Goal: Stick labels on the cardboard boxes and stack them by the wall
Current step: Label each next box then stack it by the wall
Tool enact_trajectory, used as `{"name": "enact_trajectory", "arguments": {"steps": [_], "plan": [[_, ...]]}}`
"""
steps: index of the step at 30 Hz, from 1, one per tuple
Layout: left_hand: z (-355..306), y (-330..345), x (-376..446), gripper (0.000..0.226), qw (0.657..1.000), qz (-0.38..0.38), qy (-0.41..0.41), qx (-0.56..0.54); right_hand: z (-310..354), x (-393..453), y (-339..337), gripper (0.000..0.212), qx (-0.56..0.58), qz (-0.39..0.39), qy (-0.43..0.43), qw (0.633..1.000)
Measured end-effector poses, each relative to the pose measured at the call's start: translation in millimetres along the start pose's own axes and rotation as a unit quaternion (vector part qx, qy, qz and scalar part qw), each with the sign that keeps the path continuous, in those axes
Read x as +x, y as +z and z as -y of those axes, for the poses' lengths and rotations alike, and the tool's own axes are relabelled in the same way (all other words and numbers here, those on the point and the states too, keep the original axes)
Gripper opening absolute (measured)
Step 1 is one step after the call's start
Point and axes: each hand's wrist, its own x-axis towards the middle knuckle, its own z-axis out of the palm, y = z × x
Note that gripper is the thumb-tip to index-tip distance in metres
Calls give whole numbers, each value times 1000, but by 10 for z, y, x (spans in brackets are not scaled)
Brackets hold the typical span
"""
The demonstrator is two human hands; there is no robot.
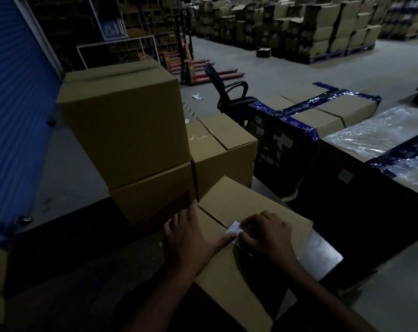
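Scene: we see a dim warehouse, with a sealed cardboard box [246,250] in the lower middle of the frame.
Label position: the label [233,230], a small pale slip, lies on the box top beside the flap seam, in the lower centre.
Left hand: our left hand [191,238] lies flat on the box, fingers spread, its thumb pressing the label's near-left corner; it grips nothing.
Right hand: our right hand [266,232] is curled over the label's right part, fingertips pressing down; much of the slip is hidden, so whether a backing strip is pinched we cannot tell.
Label direction: its long axis seems to run from the upper left to the lower right of the frame, roughly square to the seam, though the cover and gloom make this unsure.
Stack: a two-box stack [131,140] stands in the left centre beside the blue shutter [16,116], with a lower box [223,152] beside it.
Risk: we judge that uneven pressing could trap a crease or leave a corner lifting.
Risk, cause: if a thumb drags sideways, the slip may set crooked across the seam.
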Motion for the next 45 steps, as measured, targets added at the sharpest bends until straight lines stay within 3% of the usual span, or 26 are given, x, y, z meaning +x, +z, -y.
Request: {"name": "enact_trajectory", "arguments": {"steps": [5, 9, 12, 16, 19, 22, 28, 37, 41, 45], "plan": [[-2, -9, 9, 129, 1000, 5, 8, -12, -49, 46, -53, 20, 77, 2, 12, 997], [9, -6, 13, 135, 999, 9, -3, -31, -106, -148, -20, 41, 23, 6, 19, 1000], [6, 18, 19, 138, 999, 16, -12, -42, -73, -496, 79, 42, -17, -62, 65, 996], [-9, 10, -2, 134, 999, 19, -20, -47, 15, -726, 193, 48, 15, -154, 69, 986], [-19, -39, -42, 127, 999, 14, -31, -17, -20, -590, 177, 53, 42, -125, 73, 989], [44, -67, -81, 124, 998, 26, -57, 20, -121, -386, 121, 50, 30, -77, 21, 996], [235, -47, -166, 127, 993, 55, -100, -37, -328, -178, 6, 46, -34, -7, -71, 997], [-68, 4, -89, 127, 996, 44, -30, -77, -173, -125, -8, 25, -40, -23, -20, 999], [-43, 41, -106, 124, 996, 32, -28, -83, -188, -123, 57, 34, -63, -38, -19, 997], [-29, 74, -109, 123, 996, 17, -23, -87, -172, -69, 24, 57, -80, -14, -11, 997]]}}
